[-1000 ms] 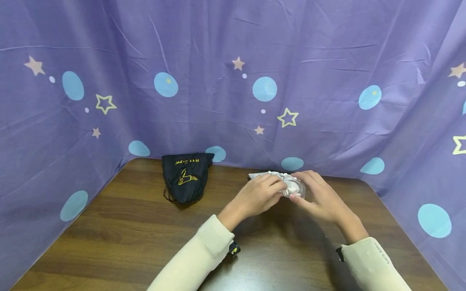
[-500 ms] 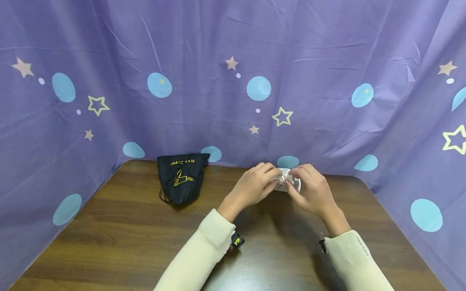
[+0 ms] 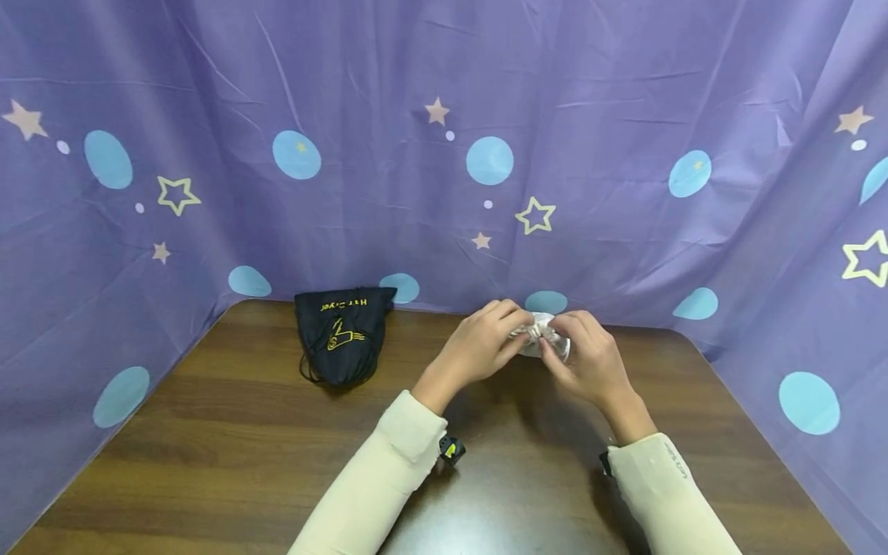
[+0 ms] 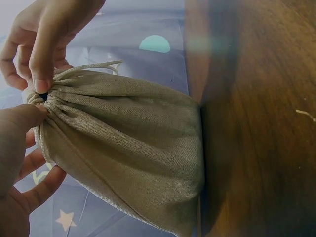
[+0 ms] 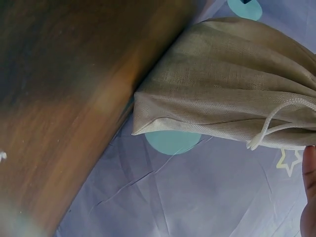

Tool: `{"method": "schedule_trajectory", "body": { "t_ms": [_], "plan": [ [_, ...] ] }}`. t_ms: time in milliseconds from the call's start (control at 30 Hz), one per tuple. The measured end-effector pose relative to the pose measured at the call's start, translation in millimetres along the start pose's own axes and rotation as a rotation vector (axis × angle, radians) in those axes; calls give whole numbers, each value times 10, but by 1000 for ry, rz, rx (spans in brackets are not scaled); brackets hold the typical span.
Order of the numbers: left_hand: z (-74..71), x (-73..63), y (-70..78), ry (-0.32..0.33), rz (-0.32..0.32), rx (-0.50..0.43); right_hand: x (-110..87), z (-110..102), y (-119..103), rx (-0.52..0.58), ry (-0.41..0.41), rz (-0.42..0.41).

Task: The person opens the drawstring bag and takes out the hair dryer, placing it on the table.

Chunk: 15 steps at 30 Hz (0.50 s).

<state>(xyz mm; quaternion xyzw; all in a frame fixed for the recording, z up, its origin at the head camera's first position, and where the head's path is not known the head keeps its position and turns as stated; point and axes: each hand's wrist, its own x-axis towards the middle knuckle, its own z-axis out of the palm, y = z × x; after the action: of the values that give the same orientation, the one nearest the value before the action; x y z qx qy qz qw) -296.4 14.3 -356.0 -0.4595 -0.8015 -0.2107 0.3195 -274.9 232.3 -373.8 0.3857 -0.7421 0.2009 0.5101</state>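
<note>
A beige cloth drawstring pouch (image 4: 128, 143) stands upright on the wooden table, its neck bunched into pleats. My left hand (image 3: 479, 339) grips the gathered neck from the left, thumb in front in the left wrist view. From the other side, my right hand (image 3: 590, 358) pinches the mouth's edge between thumb and fingers. A small dark gap shows between the two thumbs. The pale drawstring (image 5: 281, 116) hangs loose on the pouch's right side. In the head view the hands hide much of the pouch; only its whitish top (image 3: 537, 327) shows.
A black drawstring bag (image 3: 340, 339) with yellow hair dryer lettering lies at the back left of the table (image 3: 277, 455). Purple curtains (image 3: 375, 154) with stars and dots enclose the back and sides. A bit of pale thread (image 4: 306, 114) lies on the tabletop.
The pouch's mouth, spread wider a second ago, is now bunched narrower. My hands have drawn closer together at its neck, the right one shifting left. The head view has turned slightly right.
</note>
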Motion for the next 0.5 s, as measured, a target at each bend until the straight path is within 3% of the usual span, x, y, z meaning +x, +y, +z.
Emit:
{"method": "schedule_trajectory", "body": {
  "t_ms": [267, 500],
  "plan": [
    [13, 23, 61, -10, -34, 25, 14, 24, -18, -59, 55, -19],
    [35, -18, 101, 14, -65, 58, -2, 63, -64, -42, 82, -37]
  ]
}}
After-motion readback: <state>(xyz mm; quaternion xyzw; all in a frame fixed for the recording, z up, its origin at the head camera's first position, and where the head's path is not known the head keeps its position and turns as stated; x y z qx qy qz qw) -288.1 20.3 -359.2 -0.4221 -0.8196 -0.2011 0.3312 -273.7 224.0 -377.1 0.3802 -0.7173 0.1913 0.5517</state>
